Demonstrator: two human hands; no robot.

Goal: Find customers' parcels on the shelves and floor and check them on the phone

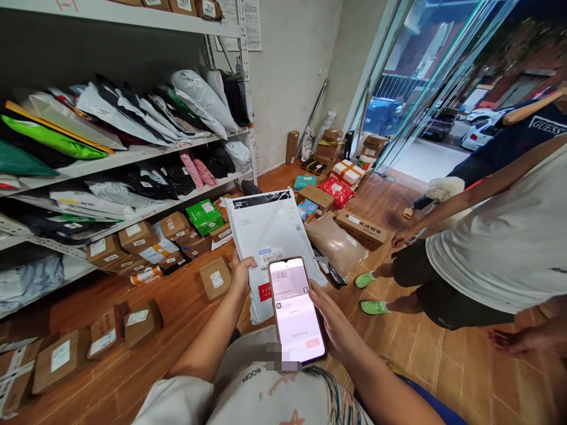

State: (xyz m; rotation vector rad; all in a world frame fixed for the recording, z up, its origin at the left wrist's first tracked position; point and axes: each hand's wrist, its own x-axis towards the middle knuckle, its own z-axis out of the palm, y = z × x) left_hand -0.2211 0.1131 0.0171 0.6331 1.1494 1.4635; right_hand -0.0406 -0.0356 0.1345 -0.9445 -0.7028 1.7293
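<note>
In the head view, the white mailer (274, 227) sits at the centre of the frame, held up in front of the body and slanting slightly. The left hand (241, 274) has its fingers clamped on the mailer's left edge, the thumb lapping onto the front. The right hand (328, 307), lower and to the right, grips the phone (297, 321) by its sides, screen lit and facing the wearer. The phone covers the mailer's lower right part; the barcode label (271, 258) shows just above the phone's top edge. From here I cannot tell whether phone and mailer touch.

To handle the pair well, the left fingers should pinch firmly enough that the soft mailer does not sag or crease across the barcode. The phone is best carried clear of the label, with the right thumb off the screen's buttons.

At left stands a shelf unit (133, 18) of bagged parcels; boxes (61, 359) lie on the floor at lower left. Another person (491, 236) stands at right, well apart.
</note>
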